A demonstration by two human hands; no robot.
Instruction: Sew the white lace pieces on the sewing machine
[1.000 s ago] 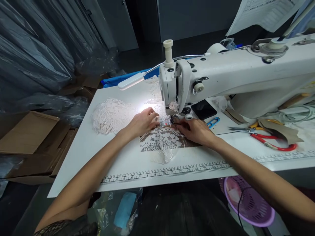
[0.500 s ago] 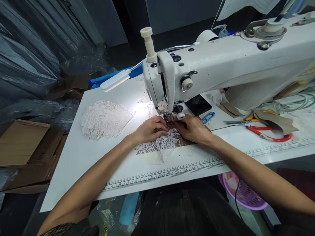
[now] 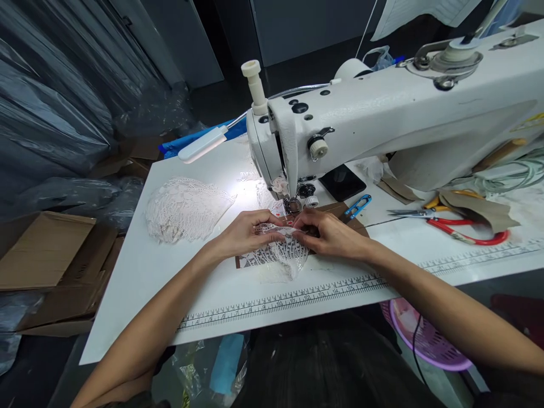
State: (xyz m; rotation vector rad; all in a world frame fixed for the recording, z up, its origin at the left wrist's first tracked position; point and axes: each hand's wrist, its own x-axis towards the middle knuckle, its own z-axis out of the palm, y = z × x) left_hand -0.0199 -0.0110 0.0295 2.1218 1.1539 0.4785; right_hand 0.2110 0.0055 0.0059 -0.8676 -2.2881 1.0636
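White lace (image 3: 285, 255) lies over a brown sheet (image 3: 359, 224) just in front of the needle area of a white sewing machine (image 3: 340, 113). My left hand (image 3: 250, 232) pinches the lace between thumb and fingers on its left side. On the right, my right hand (image 3: 325, 232) grips the lace too, its fingertips near the presser foot (image 3: 292, 206). The two hands almost meet. A fanned pile of white lace (image 3: 185, 209) rests on the table at the left, and a lit lamp (image 3: 203, 144) shines beside the needle.
Blue thread snips (image 3: 358, 207) and a black phone (image 3: 342, 182) lie right of the needle. Farther right are red-handled scissors (image 3: 467, 231). A printed ruler (image 3: 280, 303) runs along the table's front edge (image 3: 238, 330). Cardboard boxes (image 3: 46, 249) stand at the left, a purple basket (image 3: 429, 340) below.
Both hands have drawn slightly back from the needle and now pinch the lace with thumbs in front. The brown sheet shows more to the right. The view has shifted a little.
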